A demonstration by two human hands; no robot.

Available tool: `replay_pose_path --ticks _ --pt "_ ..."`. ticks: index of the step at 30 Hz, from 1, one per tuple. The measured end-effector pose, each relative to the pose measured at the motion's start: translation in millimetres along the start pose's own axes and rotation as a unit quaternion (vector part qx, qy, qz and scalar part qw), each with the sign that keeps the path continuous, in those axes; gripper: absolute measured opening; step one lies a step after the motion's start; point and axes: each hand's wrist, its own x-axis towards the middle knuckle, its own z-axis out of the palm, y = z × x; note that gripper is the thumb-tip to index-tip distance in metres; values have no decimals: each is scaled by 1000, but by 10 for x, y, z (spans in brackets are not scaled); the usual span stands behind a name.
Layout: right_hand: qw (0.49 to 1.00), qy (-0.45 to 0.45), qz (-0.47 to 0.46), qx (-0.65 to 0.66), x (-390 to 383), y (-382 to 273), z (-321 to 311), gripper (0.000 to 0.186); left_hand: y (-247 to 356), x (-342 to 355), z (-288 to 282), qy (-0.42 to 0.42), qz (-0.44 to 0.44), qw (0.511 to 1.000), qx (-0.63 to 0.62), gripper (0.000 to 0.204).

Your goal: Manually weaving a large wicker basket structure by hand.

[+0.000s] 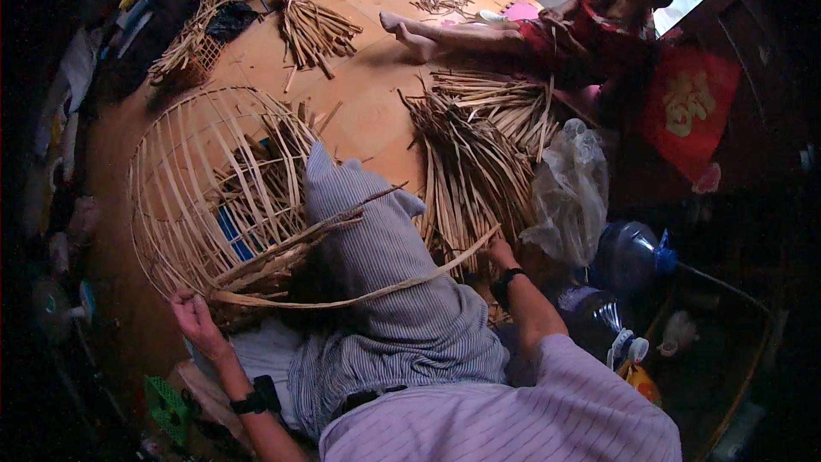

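Observation:
A round, open-ribbed basket frame point(152, 173) of pale split strips leans at my left, beside my knee. My left hand point(197, 325) is closed at its lower rim, fingers pinched where a long flat strip point(363, 297) meets the frame. That strip curves across my lap to the right. Its far end passes by my right hand point(498, 251), whose fingers are closed around it. Rough darker sticks point(295, 248) lie along the frame's near side, over my leg. Just beyond my right hand spreads a large bundle of brown strips point(466, 167).
Another person point(590, 30) in red sits on the floor at the far right, legs stretched out. More strip bundles point(316, 30) lie farther off. A clear plastic bag point(571, 192) and large plastic bottles point(629, 248) stand at my right. A green plastic crate point(167, 411) is near my left elbow.

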Motion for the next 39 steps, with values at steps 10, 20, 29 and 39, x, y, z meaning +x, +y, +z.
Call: replay_pose_path --ticks 10,20,29,39 --pt "953 239 -91 162 -554 -135 -865 35 146 -62 100 1 -6 1000 -1 21" --pt "739 -1 -191 646 -1780 -2293 -3333 42 445 -118 138 7 27 997 72 10" --pt "819 0 -415 396 -2217 -4282 -3241 15 1246 -179 94 14 100 967 234 13" --pt "785 20 -569 243 -2368 -5752 -1983 19 1172 -93 304 -12 58 971 230 25"
